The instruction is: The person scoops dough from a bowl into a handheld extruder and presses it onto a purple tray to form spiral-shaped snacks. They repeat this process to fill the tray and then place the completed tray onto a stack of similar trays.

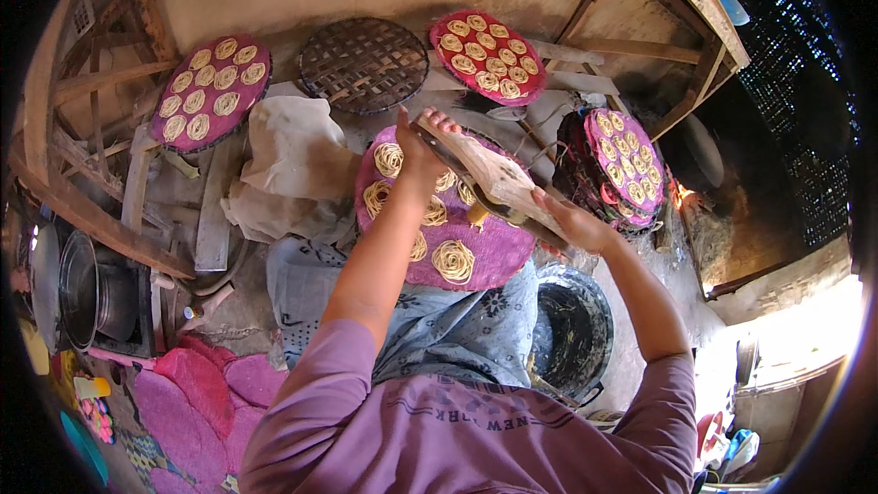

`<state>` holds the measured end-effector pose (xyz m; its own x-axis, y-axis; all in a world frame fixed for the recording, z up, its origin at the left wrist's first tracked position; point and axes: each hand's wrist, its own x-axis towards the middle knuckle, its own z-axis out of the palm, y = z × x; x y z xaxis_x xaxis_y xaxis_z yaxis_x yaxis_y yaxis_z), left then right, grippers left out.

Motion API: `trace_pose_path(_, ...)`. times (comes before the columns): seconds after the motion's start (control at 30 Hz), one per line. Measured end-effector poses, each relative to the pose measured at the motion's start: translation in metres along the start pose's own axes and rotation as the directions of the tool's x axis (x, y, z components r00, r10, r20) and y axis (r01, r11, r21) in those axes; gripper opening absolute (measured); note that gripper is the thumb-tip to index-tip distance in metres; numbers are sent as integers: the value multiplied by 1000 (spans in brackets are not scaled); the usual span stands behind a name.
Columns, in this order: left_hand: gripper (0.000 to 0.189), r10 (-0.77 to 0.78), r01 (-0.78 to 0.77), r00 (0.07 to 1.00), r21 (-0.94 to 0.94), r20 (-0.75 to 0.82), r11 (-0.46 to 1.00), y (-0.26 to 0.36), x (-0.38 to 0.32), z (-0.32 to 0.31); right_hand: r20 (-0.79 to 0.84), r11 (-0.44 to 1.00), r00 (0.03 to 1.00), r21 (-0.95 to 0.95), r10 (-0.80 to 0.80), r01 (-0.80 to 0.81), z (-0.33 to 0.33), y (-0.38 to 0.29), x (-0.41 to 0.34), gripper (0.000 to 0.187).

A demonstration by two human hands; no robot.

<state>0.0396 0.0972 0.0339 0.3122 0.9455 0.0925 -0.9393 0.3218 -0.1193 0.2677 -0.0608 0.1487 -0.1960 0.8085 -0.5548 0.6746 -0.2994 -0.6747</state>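
Both my hands grip a wooden hand press (480, 158), held at a slant above a round tray covered in purple cloth (497, 254). My left hand (425, 144) wraps around its upper end. At the lower end, my right hand (573, 223) is closed around the wood. A short yellowish nozzle (477, 213) juts out under the press, with some strands of dough below it. Several coiled nests of pale noodle strands (453, 262) lie on the purple cloth. The tray rests on my lap over a grey patterned cloth (473, 329); the press hides part of it.
Ahead are a noodle-laden tray (212, 92), a bare woven tray (363, 65) and a red-clothed tray (487, 58). A stack of trays (624, 161) stands right, near a small fire (680, 195). A black basin (573, 329) sits by my right side; pink cloth rounds (199, 398) lie left.
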Motion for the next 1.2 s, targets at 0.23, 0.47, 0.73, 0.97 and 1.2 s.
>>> trace_pose_path(0.23,56,56,-54,998,65,-30,996,-14,-16,18,-44,999,998,-8,-43,43,-1,-12,-28,72)
trace_pose_path(0.47,60,29,-28,1000,58,-8,998,-10,3,32,-104,999,994,0,-32,32,-2,-19,-23,69)
trace_pose_path(0.73,56,43,-38,998,98,-54,994,-19,-16,24,-67,994,993,48,102,-99,0,-10,-36,71)
trace_pose_path(0.97,59,-73,73,993,-4,94,997,-32,16,-6,-114,1000,993,18,11,-9,-9,7,-31,71)
trace_pose_path(1.2,46,-72,112,955,-126,287,986,-16,20,-26,228,494,919,868,-321,-43,10,62,39,93)
